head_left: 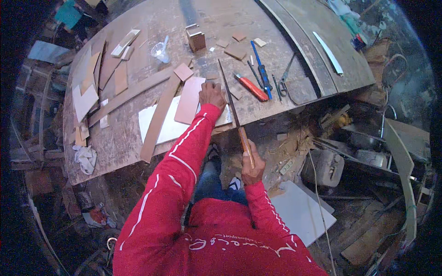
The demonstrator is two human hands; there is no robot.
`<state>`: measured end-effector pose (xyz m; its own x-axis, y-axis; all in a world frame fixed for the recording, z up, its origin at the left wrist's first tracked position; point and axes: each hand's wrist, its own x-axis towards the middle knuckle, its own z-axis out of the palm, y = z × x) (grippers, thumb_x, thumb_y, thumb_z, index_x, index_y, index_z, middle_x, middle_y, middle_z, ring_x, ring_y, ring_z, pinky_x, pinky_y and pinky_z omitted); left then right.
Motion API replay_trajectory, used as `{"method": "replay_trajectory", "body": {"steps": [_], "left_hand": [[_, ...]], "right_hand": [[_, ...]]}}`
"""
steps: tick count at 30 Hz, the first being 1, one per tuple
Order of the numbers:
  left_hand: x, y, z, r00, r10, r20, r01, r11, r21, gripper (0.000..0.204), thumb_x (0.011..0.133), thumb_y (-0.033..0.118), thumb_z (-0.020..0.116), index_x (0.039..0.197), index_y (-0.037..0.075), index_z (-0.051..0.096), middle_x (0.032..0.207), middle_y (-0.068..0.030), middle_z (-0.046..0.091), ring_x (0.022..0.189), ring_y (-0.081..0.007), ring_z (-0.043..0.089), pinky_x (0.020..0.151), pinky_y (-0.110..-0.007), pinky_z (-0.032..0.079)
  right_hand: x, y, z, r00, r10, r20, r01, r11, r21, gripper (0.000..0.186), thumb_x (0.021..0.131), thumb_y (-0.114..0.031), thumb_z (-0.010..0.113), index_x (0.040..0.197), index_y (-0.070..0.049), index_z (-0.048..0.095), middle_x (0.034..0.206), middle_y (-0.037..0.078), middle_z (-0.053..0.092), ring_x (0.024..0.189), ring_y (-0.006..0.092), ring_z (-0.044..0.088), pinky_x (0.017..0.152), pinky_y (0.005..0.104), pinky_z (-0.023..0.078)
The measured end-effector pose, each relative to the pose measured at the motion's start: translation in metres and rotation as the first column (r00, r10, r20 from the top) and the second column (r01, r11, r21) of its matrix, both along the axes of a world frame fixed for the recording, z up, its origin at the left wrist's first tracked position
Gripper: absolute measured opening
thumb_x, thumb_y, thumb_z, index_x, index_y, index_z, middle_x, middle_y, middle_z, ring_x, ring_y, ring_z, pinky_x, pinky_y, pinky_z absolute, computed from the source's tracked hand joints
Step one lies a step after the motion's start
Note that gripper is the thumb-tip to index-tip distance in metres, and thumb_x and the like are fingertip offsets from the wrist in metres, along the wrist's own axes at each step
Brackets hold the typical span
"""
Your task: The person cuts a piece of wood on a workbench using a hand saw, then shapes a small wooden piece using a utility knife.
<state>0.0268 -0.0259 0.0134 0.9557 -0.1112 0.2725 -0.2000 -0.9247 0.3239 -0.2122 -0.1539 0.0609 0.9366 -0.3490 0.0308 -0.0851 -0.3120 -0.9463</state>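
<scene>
White sheet (148, 117) lies on the table (115, 143) beneath the pink board (189, 99); loose stacking could let the board slide. Left hand (212, 95) rests, fingers curled, on the board's right edge; grip unclear. Long-bladed tool (229, 94) extends alongside; a slip could cut that hand. Right hand (253, 166) grips the wooden handle (245, 141).

Over on the worn brown wooden table (221, 14), a red utility knife (252, 87) is lying near some dark-handled metal scissors (284, 83). A translucent plastic cup (159, 56) is sitting farther left, and a crumpled white cloth (85, 159) is resting at the near left corner.
</scene>
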Motion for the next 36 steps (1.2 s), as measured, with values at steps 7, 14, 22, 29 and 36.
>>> {"method": "replay_trajectory", "body": {"steps": [7, 14, 22, 29, 36], "left_hand": [[0.010, -0.014, -0.008, 0.988, 0.150, 0.039, -0.145, 0.985, -0.097, 0.024, 0.085, 0.026, 0.058, 0.093, 0.003, 0.065, 0.104, -0.0134, 0.057, 0.104, -0.0330, 0.052, 0.082, -0.046, 0.046], [0.019, -0.007, -0.028, 0.979, 0.131, 0.154, -0.122, 0.990, -0.068, 0.018, 0.087, 0.023, 0.054, 0.085, 0.006, 0.060, 0.091, -0.0153, 0.057, 0.088, -0.0343, 0.056, 0.074, -0.048, 0.044], [0.010, -0.010, -0.021, 0.959, 0.023, 0.281, -0.010, 0.999, -0.048, 0.015, 0.083, 0.019, 0.053, 0.074, 0.008, 0.057, 0.080, -0.0121, 0.055, 0.077, -0.0309, 0.058, 0.061, -0.045, 0.044], [0.014, -0.009, -0.028, 0.953, -0.007, 0.304, 0.030, 0.997, -0.072, 0.020, 0.086, 0.022, 0.052, 0.071, 0.009, 0.057, 0.074, -0.0121, 0.056, 0.067, -0.0325, 0.060, 0.056, -0.046, 0.045], [0.019, -0.018, -0.022, 0.976, 0.180, 0.120, -0.147, 0.960, -0.240, 0.018, 0.093, 0.026, 0.049, 0.088, 0.013, 0.061, 0.069, -0.0143, 0.061, 0.058, -0.0364, 0.062, 0.055, -0.051, 0.048]], "right_hand": [[-0.001, 0.001, -0.020, 0.975, -0.033, 0.219, 0.043, 0.998, -0.045, 0.040, 0.093, -0.026, 0.053, 0.128, -0.007, 0.058, 0.106, 0.019, 0.068, 0.077, 0.0305, 0.071, 0.063, 0.0377, 0.053], [-0.009, 0.000, -0.017, 0.997, -0.003, 0.079, 0.011, 0.995, -0.104, 0.043, 0.093, -0.027, 0.052, 0.129, -0.004, 0.057, 0.106, 0.018, 0.069, 0.075, 0.0293, 0.071, 0.062, 0.0373, 0.054], [-0.011, 0.000, -0.007, 0.995, 0.002, 0.096, 0.004, 0.998, -0.067, 0.042, 0.093, -0.020, 0.052, 0.132, -0.003, 0.055, 0.108, 0.020, 0.068, 0.079, 0.0284, 0.071, 0.066, 0.0359, 0.054], [-0.010, 0.000, 0.001, 0.998, 0.014, 0.057, -0.008, 0.993, -0.115, 0.043, 0.093, -0.019, 0.053, 0.133, -0.005, 0.055, 0.111, 0.020, 0.067, 0.079, 0.0271, 0.071, 0.065, 0.0350, 0.054], [-0.011, -0.003, -0.006, 1.000, 0.019, 0.006, -0.018, 0.998, -0.059, 0.045, 0.093, -0.021, 0.053, 0.136, -0.007, 0.052, 0.111, 0.019, 0.068, 0.077, 0.0280, 0.070, 0.065, 0.0359, 0.053]]}}
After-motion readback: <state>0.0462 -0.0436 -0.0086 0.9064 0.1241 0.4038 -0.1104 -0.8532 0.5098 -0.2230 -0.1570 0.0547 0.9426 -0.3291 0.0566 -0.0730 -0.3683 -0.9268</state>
